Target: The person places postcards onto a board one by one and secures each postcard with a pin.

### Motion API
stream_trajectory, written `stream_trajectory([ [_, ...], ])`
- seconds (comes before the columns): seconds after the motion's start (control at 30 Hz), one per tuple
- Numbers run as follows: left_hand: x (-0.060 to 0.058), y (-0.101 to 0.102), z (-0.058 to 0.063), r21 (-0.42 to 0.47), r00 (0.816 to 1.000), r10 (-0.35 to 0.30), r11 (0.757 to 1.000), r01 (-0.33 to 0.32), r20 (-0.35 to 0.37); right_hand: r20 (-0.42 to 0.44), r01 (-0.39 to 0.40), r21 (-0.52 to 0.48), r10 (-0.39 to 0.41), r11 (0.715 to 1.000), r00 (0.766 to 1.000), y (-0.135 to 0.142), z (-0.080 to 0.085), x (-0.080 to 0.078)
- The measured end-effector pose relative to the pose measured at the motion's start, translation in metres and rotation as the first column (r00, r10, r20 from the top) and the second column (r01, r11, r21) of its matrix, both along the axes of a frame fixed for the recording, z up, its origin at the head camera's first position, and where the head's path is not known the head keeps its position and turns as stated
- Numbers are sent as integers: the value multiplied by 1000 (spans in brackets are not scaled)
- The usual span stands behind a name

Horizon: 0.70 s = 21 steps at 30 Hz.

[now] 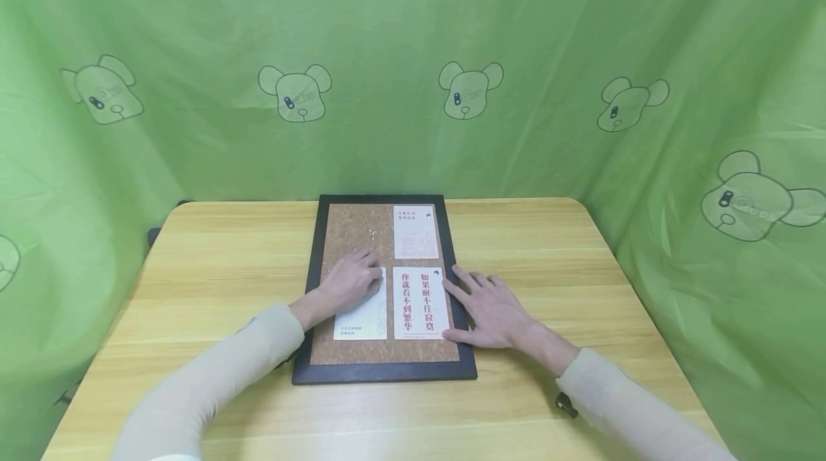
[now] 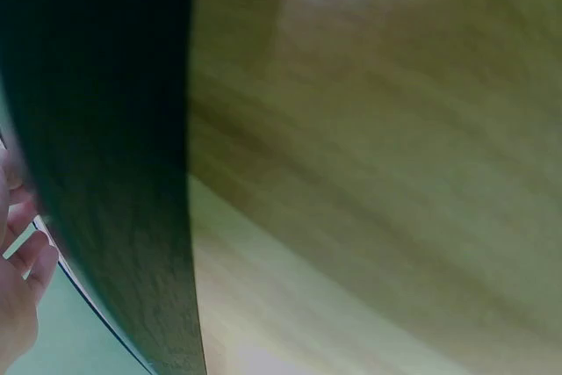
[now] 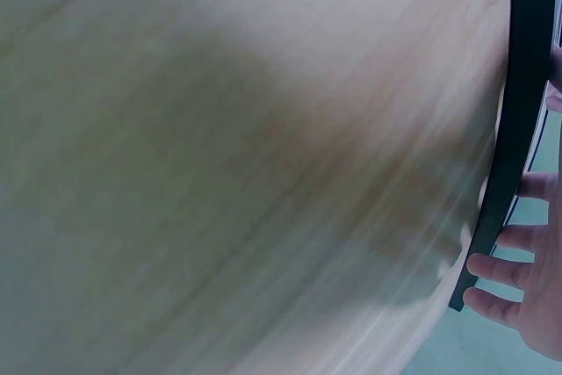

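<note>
A corkboard (image 1: 351, 353) in a black frame lies flat on the table. My left hand (image 1: 351, 280), its fingers bent, is at the top right corner of the lower left card (image 1: 358, 317). Whatever is under those fingertips is hidden. Spread over the right side of the frame (image 1: 459, 317), my right hand (image 1: 493, 312) touches it with straight fingers, the thumb tip at the lower right card's (image 1: 416, 307) edge. That card has red vertical writing and a small dark spot, perhaps a pin head, in its top right corner. Above it is another white card (image 1: 413, 231) with a similar spot.
Bare cork shows at the board's upper left. The light wood table (image 1: 535, 246) extends on both sides of the board. A green curtain (image 1: 387, 145) printed with bear heads hangs behind the table and along its sides.
</note>
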<state>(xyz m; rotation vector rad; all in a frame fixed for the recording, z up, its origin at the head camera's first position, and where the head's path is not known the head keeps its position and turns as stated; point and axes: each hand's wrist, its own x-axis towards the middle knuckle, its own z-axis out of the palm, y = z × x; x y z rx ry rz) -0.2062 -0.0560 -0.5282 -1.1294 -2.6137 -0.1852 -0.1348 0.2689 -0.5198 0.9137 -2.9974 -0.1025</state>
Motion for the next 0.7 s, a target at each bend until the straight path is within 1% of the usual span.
stream_trajectory([
  [0.2,-1,-1,-2,10,1000,-6,1000,6,0,-4,-1,0,1,1000,1000,0,-1,-1],
  [0.47,-2,0,0,-23,1000,-16,1000,16,-24,-11,-4,-3,4,1000,1000,1,-1,0],
  [0.6,-1,-1,1,-46,999,-6,999,4,-48,-5,-2,-3,2,1000,1000,0,0,0],
  [0.7,0,-3,1,-58,999,6,998,-9,-54,-3,2,0,-2,1000,1000,1,0,0],
])
